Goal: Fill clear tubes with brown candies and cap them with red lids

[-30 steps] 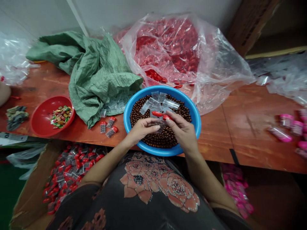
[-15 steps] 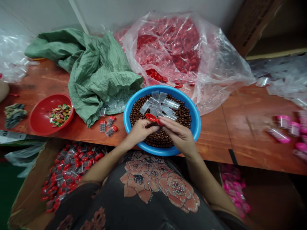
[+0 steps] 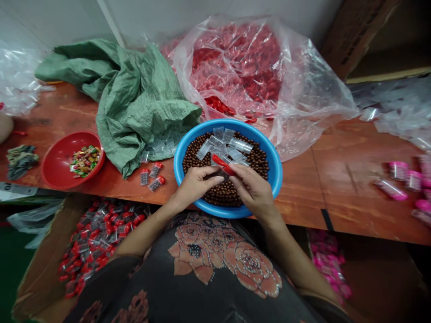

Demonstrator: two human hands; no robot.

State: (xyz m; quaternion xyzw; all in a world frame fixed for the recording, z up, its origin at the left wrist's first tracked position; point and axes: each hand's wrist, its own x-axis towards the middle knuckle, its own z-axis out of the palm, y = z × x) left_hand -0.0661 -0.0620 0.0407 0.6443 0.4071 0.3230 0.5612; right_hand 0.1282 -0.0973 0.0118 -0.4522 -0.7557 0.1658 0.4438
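Observation:
Over the blue basin (image 3: 278, 179), my right hand (image 3: 254, 186) pinches a red plastic cap (image 3: 222, 163), which is tilted. Close by on the left, the fingers of my left hand (image 3: 197, 184) are closed around a small container mostly hidden by them; it looks clear with dark contents. The two hands nearly meet at the cap. Beneath them the basin is full of small brown balls (image 3: 222, 195). Several clear plastic containers (image 3: 239, 145) lie on top of the balls.
Three red-capped filled containers (image 3: 156, 183) lie left of the basin. Further left is a red bowl (image 3: 50, 161) with wrapped sweets. Behind stand a green sack (image 3: 134, 98) and a clear bag of red caps (image 3: 235, 58). A box of red-capped containers (image 3: 101, 233) sits below the table edge.
The red cap has turned from showing its open round lid to a narrow, slanted side view. My right hand has shifted slightly with it; the left hand stays nearly in place.

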